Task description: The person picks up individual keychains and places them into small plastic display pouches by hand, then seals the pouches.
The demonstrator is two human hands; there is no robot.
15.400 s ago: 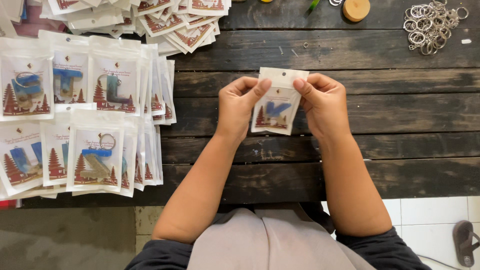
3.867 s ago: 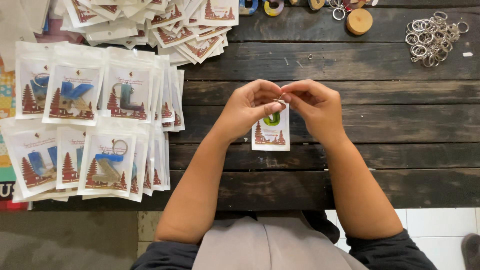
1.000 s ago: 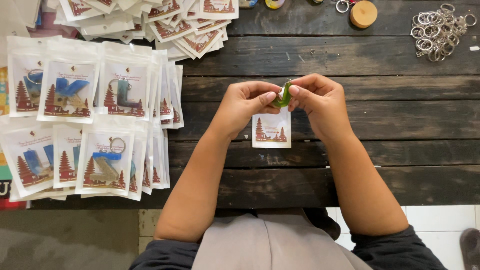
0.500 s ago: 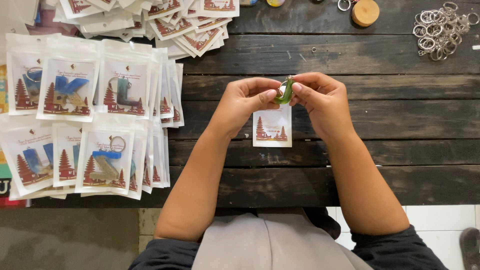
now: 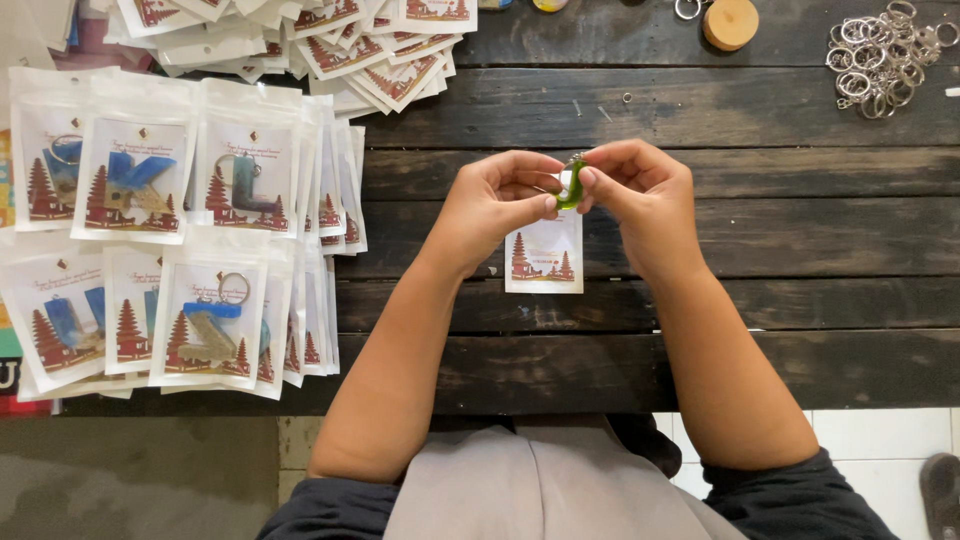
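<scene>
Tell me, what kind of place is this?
Probably a small craft workshop where keychains get packed. Rows of bagged keychains lie on a dark wooden table, a pile of metal key rings sits in the corner, and both hands hold a small green piece over a printed card.

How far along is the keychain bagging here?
Done: stacks of bagged keychains at the left. In hand: left hand and right hand pinch a green charm above a backing card. Left: loose key rings, far right.
</scene>
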